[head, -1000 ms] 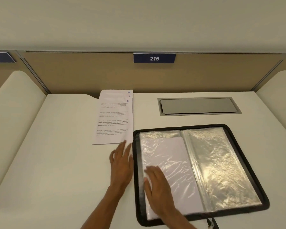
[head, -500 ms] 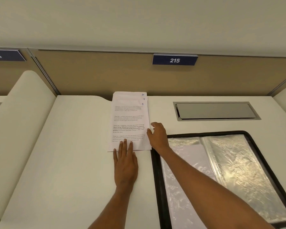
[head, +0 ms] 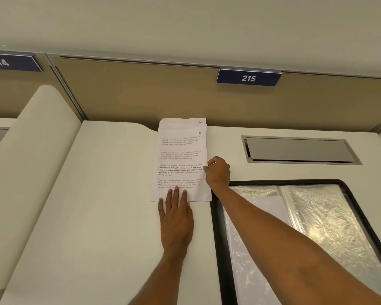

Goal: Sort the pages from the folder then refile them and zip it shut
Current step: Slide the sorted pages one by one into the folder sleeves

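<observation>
**Right hand nips the pile's edge, left hand pins it flat**

The right hand (head: 218, 172) is curled up tight, fingers and thumb pinching the right-hand edge of the pages (head: 180, 159) about halfway up. The left hand (head: 176, 216) lies flat with its fingers straight. The three middle fingertips press on the bottom margin of the top sheet and the palm rests on the desk (head: 97, 216).

That looks like a sound set-up for lifting one sheet. I'd say the trick is to take only the top leaf in the pinch and peel it sideways. The flat hand should bear down just enough that the sheets beneath don't slide. Paper this thin will likely cling, so a small rub of the thumb should part it.

The pile sits at the back of the desk, just left of the open folder (head: 216, 238), nearly touching its black rim.

Now the count:
- Two hands.
- One pile, with two handwritten numbers showing, a 10 and an 8. The staggered top edges suggest at least two sheets, and how many more I cannot tell.
- One folder with two shiny plastic sleeves (head: 317, 216) on view.
- One metal hatch (head: 299, 149).
- Two blue number plates, 215 (head: 249, 78) and 214 (head: 0, 62).
</observation>
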Demonstrator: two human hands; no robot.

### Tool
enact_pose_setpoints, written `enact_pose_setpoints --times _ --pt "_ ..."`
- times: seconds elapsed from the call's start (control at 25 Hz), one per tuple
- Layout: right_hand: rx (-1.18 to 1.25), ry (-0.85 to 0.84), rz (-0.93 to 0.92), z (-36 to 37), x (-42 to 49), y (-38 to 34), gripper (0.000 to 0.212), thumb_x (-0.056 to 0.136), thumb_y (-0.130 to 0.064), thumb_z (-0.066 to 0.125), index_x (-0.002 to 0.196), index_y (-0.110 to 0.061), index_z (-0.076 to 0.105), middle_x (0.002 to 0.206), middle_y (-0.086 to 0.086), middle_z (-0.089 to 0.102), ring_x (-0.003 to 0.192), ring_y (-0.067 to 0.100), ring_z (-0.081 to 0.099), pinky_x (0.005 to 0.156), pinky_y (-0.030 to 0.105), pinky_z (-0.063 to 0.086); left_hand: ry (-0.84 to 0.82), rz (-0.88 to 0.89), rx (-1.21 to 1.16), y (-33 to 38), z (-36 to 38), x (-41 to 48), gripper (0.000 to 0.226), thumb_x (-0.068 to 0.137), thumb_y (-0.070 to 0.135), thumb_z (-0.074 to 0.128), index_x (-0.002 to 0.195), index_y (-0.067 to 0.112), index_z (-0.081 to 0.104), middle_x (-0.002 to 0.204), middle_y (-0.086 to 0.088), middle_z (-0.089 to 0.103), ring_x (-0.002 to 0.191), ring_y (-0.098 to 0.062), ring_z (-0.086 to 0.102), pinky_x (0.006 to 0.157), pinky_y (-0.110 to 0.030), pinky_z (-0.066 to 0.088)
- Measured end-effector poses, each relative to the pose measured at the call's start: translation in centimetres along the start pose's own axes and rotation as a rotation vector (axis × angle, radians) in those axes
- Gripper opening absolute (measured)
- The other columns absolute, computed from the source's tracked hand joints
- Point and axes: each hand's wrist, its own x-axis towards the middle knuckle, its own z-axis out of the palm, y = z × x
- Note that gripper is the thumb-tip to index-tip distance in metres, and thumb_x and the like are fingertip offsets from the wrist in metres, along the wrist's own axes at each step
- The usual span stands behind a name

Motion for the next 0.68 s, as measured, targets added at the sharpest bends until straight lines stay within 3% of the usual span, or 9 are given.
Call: enact_pose_setpoints --times 0.16,0.28,0.48,0.6,0.68 --pt "-0.178 0.097 -0.161 0.3 -1.0 -0.1 0.011 0.097 -0.019 0.067 0.087 -0.017 0.063 0.087 -0.002 0.063 0.077 0.018 0.063 0.065 0.029 0.055 0.018 0.000 0.017 0.0 0.1 0.0 0.058 0.110 0.045 0.016 0.160 0.025 0.038 0.170 -0.001 0.029 0.160 -0.024 0.018 0.130 -0.048 0.005" --pt "-0.128 0.079 -0.257 0.6 -1.2 0.1 0.008 0.097 -0.019 0.067 0.094 -0.017 0.060 0.094 -0.001 0.061 0.082 0.017 0.060 0.070 0.030 0.058 0.011 -0.006 0.025 0.0 0.2 -0.1 0.055 0.111 0.042 0.018 0.161 0.026 0.036 0.171 0.000 0.026 0.160 -0.022 0.014 0.131 -0.048 0.005" --pt "0.272 -0.213 -0.114 0.7 -1.2 0.8 0.027 0.097 -0.012 0.067 0.123 -0.008 0.062 0.116 0.002 0.068 0.098 0.015 0.065 0.076 0.024 0.055 0.010 -0.016 0.007 0.0 0.2 -0.1 0.055 0.111 0.042 0.019 0.160 0.025 0.038 0.170 -0.001 0.028 0.160 -0.021 0.015 0.131 -0.048 0.006" --pt "0.379 -0.243 -0.038 0.5 -0.9 1.4 0.015 0.096 -0.009 0.068 0.111 -0.011 0.070 0.115 0.007 0.073 0.096 0.020 0.069 0.073 0.023 0.056 0.071 0.003 -0.014 0.2 -0.6 -0.1 0.053 0.111 0.038 0.022 0.161 0.024 0.035 0.170 -0.001 0.028 0.160 -0.019 0.015 0.131 -0.051 0.008" --pt "0.461 -0.245 0.020 -0.2 -0.7 1.6 0.014 0.095 -0.008 0.069 0.105 -0.018 0.069 0.113 0.007 0.074 0.096 0.021 0.070 0.081 0.033 0.061 0.174 -0.021 -0.110 0.4 -1.7 -0.4 0.052 0.111 0.031 0.028 0.161 0.022 0.033 0.171 0.000 0.025 0.160 -0.015 0.013 0.131 -0.048 0.001"
